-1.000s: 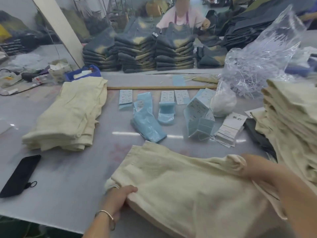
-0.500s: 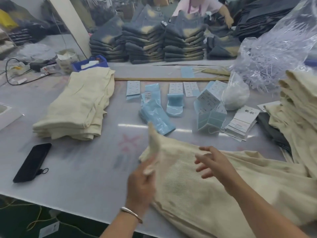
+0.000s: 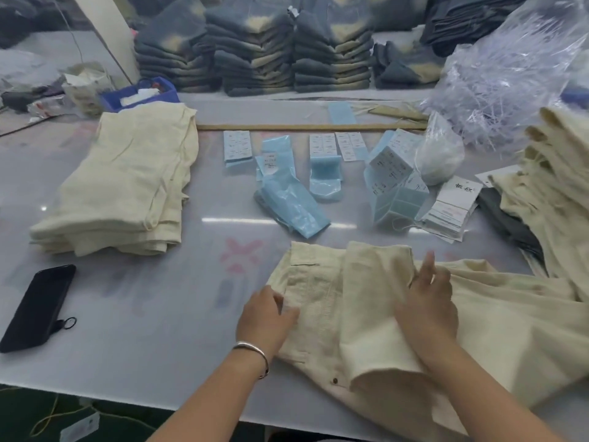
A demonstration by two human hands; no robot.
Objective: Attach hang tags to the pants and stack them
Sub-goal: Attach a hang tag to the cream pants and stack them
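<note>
Having just flopped flat, the cream pants (image 3: pixel 366 301) are lying under both hands' spread fingers (image 3: pixel 428 263), awaiting tagging.

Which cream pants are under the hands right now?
The single unfolded pair at the near edge, under both hands; the folded stack at left and the pile at right lie untouched.

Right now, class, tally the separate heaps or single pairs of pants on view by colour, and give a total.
Cream: 3, the folded stack at left, the pile at right, and the pair under both hands.
Blue-grey with pale patches: 5 stacks along the back.
Total: 8. The dark folded clothes at the far corners are too unclear to count.
</note>
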